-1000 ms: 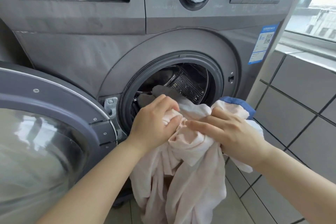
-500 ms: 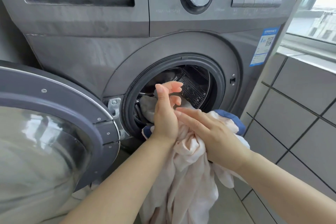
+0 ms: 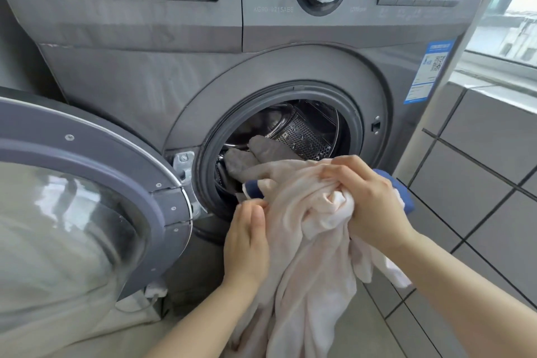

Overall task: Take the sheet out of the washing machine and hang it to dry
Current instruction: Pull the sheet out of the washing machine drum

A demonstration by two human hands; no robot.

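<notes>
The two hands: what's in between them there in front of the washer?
In the head view, the pale sheet fills the stretch: the right hand grips a bunch of it, the left hand holds its edge near the navy trim.

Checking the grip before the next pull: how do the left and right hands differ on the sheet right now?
The right hand is curled round a bunched wad of the sheet; the left hand only pinches a fold at its edge. The right hand sits higher, level with the lower part of the machine's opening; the left hand sits lower, below the rim. Both hold the same sheet, which hangs to the floor.
</notes>
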